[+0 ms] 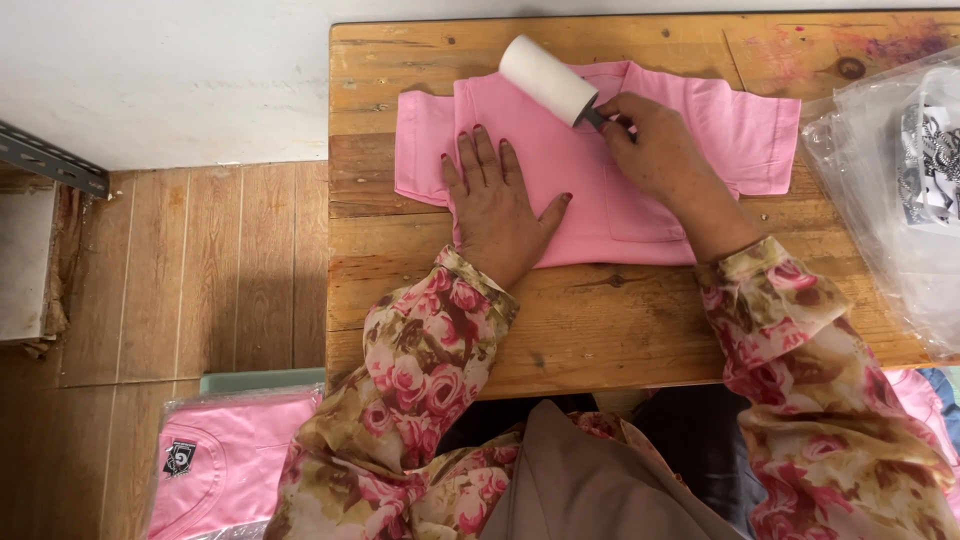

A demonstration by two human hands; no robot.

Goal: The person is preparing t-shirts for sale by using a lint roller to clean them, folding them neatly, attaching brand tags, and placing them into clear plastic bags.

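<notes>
A small pink T-shirt [560,170] lies spread flat on the wooden table [600,320], its lower part folded under and a chest pocket showing. My left hand [497,205] presses flat on the shirt's left side, fingers apart. My right hand [655,150] grips the dark handle of a white lint roller [547,80]. The roller's head rests on the shirt near the collar, angled toward the upper left.
Clear plastic bags [890,190] with black-and-white printed items lie at the table's right edge. On the wooden floor at lower left sits a bagged pink garment [215,465]. A white wall runs behind the table, and a metal bracket [50,160] is at far left.
</notes>
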